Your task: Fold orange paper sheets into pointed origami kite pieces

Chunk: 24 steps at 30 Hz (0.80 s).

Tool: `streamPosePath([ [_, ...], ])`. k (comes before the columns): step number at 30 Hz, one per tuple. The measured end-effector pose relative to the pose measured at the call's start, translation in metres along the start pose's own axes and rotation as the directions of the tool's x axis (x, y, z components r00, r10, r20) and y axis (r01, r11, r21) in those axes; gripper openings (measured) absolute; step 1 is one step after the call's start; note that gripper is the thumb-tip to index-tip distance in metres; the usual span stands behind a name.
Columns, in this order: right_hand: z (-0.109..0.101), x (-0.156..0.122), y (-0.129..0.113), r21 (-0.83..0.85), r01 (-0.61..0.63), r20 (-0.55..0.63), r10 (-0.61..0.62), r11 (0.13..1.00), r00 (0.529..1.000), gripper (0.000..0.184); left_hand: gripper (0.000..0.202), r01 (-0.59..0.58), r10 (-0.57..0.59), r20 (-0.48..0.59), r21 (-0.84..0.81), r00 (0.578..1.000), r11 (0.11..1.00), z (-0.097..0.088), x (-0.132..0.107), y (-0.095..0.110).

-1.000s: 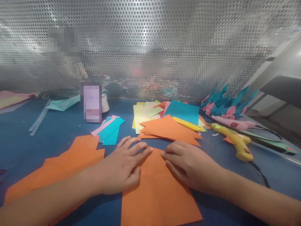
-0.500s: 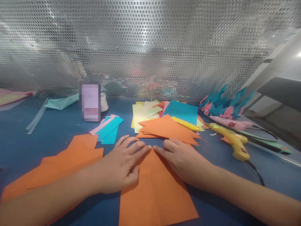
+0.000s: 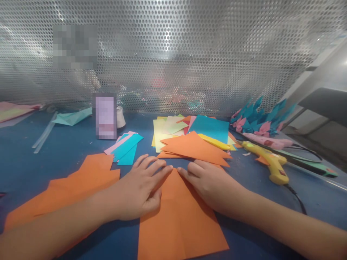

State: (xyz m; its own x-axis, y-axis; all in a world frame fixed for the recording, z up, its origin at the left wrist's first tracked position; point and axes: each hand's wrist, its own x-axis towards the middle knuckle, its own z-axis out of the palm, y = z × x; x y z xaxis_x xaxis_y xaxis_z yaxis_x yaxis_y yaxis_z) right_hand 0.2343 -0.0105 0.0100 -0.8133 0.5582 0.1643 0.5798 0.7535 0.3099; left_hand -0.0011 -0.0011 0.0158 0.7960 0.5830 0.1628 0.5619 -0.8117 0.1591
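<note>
A sheet of orange paper [image 3: 177, 216], its top folded to a point and a crease down its middle, lies flat in front of me. My left hand [image 3: 146, 187] rests on its left folded edge, fingers apart, the index fingertip beside the point. On the right folded edge lies my right hand [image 3: 207, 184], index finger stretched to the point and the other fingers bent; its thumb is hidden. Neither hand grips the sheet. More orange sheets [image 3: 89, 169] lie under and beside my left forearm. Just beyond the fingertips sits a stack of folded orange papers [image 3: 195, 146].
Blue and pink paper strips [image 3: 127, 146] lie ahead left, near a blurred phone [image 3: 105, 117] and a white spool [image 3: 120, 117]. Coloured sheets [image 3: 211, 126] and a yellow cutter [image 3: 214, 141] lie ahead. At right are a yellow glue gun [image 3: 271, 162], a pink glue gun [image 3: 268, 140] and blue-pink folded paper pieces [image 3: 257, 119].
My left index fingertip has drawn back slightly to the left from the paper's point. The right hand and the sheet stay nearly in place.
</note>
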Motion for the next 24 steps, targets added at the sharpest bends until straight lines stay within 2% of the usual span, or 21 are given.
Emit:
streamPosePath([
  [6, -0.004, -0.002, -0.003, -0.055, 0.018, 0.017, -0.017, 0.998, 1.0, 0.024, 0.064, 0.001, -0.001, 0.023, 0.012, 1.0, 1.0, -0.001, 0.0, 0.001],
  [11, -0.014, -0.003, -0.006, -0.109, 0.035, 0.127, -0.022, 0.993, 0.992, 0.01, 0.062, 0.006, -0.006, 0.017, 0.004, 1.0, 1.0, -0.001, 0.0, 0.001],
  [16, -0.021, -0.007, -0.007, -0.105, -0.018, 0.162, 0.035, 0.994, 0.986, 0.015, 0.061, 0.008, -0.008, 0.012, -0.007, 1.0, 1.0, -0.001, 0.0, 0.0],
  [18, -0.02, -0.009, -0.006, -0.101, -0.042, 0.126, 0.054, 0.994, 0.99, 0.016, 0.06, 0.007, -0.007, 0.012, -0.004, 1.0, 1.0, -0.001, 0.0, 0.0],
  [21, -0.019, -0.009, -0.003, -0.058, -0.114, -0.049, 0.111, 0.992, 0.993, 0.02, 0.061, 0.005, -0.005, 0.017, 0.006, 1.0, 1.0, 0.0, 0.0, -0.001],
  [24, -0.02, -0.007, 0.0, 0.029, -0.202, -0.213, 0.204, 0.979, 0.956, 0.022, 0.062, 0.001, -0.002, 0.023, 0.009, 1.0, 1.0, 0.0, 0.0, -0.001],
])
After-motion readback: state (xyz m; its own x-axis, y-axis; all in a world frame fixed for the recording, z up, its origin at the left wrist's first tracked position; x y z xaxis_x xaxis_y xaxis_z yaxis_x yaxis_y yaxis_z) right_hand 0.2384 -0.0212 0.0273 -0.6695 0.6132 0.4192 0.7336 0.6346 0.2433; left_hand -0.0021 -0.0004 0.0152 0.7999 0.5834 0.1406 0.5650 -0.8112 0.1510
